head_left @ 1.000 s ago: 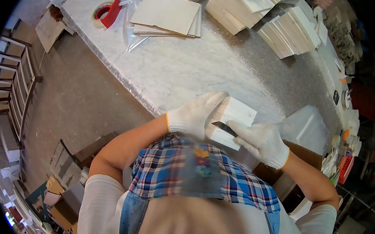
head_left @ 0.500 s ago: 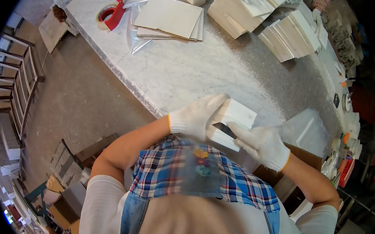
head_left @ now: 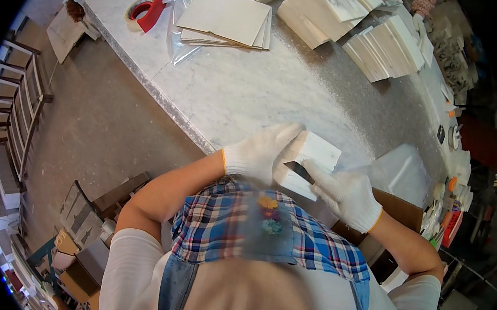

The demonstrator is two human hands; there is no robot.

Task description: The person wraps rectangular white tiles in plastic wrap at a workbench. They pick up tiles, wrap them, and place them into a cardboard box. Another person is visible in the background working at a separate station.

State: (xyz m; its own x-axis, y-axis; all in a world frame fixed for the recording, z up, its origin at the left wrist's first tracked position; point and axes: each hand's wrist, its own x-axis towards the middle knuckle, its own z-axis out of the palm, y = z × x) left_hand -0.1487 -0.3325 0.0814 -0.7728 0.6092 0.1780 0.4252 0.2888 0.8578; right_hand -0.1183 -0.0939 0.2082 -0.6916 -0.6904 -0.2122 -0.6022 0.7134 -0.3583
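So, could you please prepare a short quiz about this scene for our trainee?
1. True or false: the left hand and the right hand both wear white gloves.
2. Which hand holds the dark, thin tool? A) left B) right
3. Fill in the colour: the tape dispenser, lying left of the flat pale sheets, is ____.

Key: 1. True; 2. B; 3. red

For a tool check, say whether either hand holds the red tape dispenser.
No, the red tape dispenser lies on the marble tabletop, apart from the left hand and right hand.
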